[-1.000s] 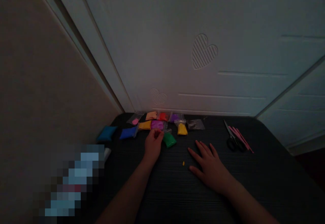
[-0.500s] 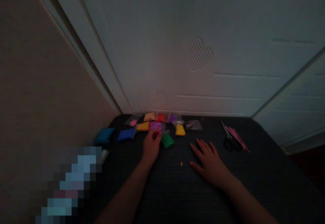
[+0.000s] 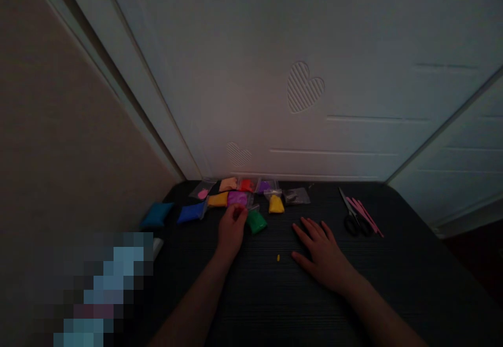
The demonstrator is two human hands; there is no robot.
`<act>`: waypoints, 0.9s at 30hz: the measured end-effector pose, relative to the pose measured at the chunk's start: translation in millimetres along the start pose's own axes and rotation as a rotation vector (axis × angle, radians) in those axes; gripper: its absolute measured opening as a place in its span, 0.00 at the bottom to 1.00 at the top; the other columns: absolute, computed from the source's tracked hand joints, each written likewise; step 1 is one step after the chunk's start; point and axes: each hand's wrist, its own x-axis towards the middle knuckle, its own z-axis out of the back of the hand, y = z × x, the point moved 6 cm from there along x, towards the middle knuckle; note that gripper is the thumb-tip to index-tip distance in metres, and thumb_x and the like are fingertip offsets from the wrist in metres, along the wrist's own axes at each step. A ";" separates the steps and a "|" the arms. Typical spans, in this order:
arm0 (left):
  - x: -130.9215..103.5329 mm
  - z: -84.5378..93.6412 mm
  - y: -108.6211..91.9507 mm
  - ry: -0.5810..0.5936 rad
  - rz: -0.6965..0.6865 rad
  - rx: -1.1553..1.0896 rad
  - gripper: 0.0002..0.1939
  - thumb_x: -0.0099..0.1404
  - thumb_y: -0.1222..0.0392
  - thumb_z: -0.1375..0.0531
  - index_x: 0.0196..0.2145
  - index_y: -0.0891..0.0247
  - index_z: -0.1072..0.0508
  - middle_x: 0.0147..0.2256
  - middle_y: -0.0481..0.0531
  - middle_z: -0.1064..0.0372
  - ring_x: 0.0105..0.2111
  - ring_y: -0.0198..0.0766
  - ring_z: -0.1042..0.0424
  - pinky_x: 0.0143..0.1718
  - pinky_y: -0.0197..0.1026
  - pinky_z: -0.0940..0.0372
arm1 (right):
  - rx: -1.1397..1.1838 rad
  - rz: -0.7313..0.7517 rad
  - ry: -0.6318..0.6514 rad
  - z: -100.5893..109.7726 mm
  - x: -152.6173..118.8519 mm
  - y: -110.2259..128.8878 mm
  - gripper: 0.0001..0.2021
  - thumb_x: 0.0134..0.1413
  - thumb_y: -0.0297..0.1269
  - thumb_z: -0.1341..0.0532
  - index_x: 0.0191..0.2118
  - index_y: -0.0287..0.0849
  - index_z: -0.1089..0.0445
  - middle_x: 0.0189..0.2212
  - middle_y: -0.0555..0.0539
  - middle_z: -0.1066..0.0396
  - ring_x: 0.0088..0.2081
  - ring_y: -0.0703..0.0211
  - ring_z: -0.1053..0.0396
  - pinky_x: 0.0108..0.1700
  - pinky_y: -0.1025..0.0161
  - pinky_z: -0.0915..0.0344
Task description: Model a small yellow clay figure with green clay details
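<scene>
I have my left hand at the near edge of the magenta packet, just left of the green packet; its fingers are curled with the tips drawn toward the thumb, and in this dim light I cannot tell whether they grip anything or touch either packet. My right hand lies palm down on the dark table, open and holding nothing, its fingers spread; the small yellow piece sits on the table between my hands, just left of my right thumb and apart from it.

Behind the green packet and to its right I see the yellow packet, with the dark packet beside it; the peach packet, red packet and violet packet line the back; the orange packet, blue packet, pink packet and teal packet are to the left. The black-handled scissors lie over pink strips at the right.
</scene>
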 end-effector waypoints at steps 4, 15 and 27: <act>-0.6 0.5 0.8 0.001 0.015 0.019 0.09 0.54 0.55 0.45 0.29 0.63 0.33 0.28 0.48 0.34 0.29 0.37 0.34 0.32 0.38 0.40 | 0.007 -0.005 0.014 -0.6 0.3 -0.2 0.30 0.52 0.53 0.52 0.59 0.47 0.53 0.60 0.43 0.55 0.60 0.48 0.58 0.57 0.44 0.65; -1.3 0.6 -1.4 -0.008 0.009 0.018 0.08 0.54 0.55 0.45 0.29 0.63 0.33 0.27 0.48 0.34 0.29 0.37 0.34 0.32 0.38 0.40 | 0.003 -0.010 0.017 -3.6 0.8 -1.3 0.30 0.52 0.54 0.53 0.59 0.48 0.54 0.60 0.43 0.56 0.60 0.49 0.59 0.57 0.45 0.65; -0.7 4.2 -3.7 -0.028 -0.022 0.066 0.12 0.52 0.52 0.45 0.30 0.63 0.32 0.28 0.50 0.33 0.29 0.40 0.33 0.32 0.40 0.40 | 0.135 -0.024 0.021 5.3 -2.6 -4.2 0.33 0.49 0.56 0.50 0.59 0.49 0.55 0.61 0.42 0.59 0.61 0.51 0.62 0.58 0.47 0.69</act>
